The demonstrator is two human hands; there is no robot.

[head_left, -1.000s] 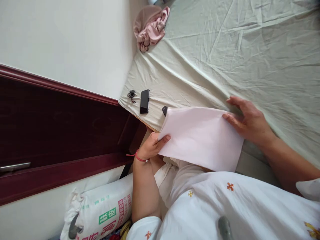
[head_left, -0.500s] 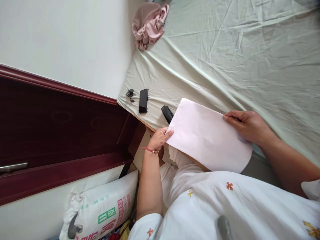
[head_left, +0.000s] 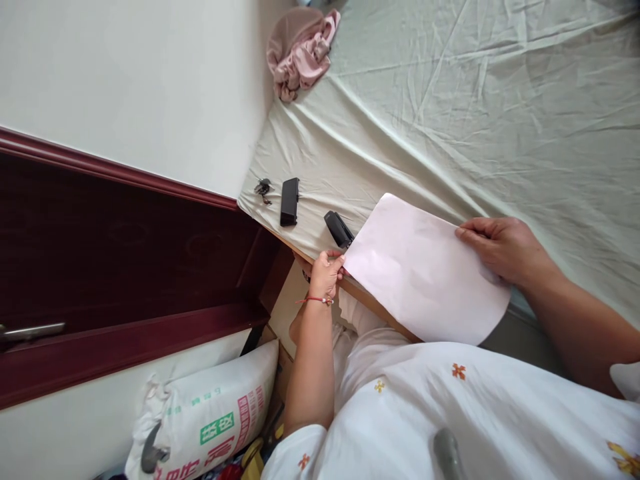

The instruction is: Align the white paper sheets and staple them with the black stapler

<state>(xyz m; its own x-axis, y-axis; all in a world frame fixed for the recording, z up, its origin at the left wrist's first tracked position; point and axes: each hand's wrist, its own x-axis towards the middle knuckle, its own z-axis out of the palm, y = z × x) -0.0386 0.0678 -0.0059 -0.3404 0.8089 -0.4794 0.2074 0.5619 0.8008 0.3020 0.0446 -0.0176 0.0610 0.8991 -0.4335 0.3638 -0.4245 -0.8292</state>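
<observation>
A white sheet of paper [head_left: 425, 273] lies tilted over the near edge of the bed, close to my lap. My left hand [head_left: 326, 272] pinches its left corner between thumb and fingers. At the upper right edge, my right hand [head_left: 505, 247] grips the paper, thumb on top and the other fingers partly hidden. Just beyond the left corner sits a black stapler [head_left: 339, 230], its near end close to the paper. Farther left on the sheet is a flat black case-like object [head_left: 289, 201].
Small dark items, perhaps keys [head_left: 263, 189], lie near the bed's corner. Pink cloth [head_left: 303, 53] is bunched by the wall on the pale green bedsheet [head_left: 450, 120]. Below left are a dark red wooden door [head_left: 125, 253] and a stuffed white sack [head_left: 220, 413].
The paper has shifted slightly right, showing more of the stapler. My left hand has moved right with the corner, and my right hand has shifted a little right too.
</observation>
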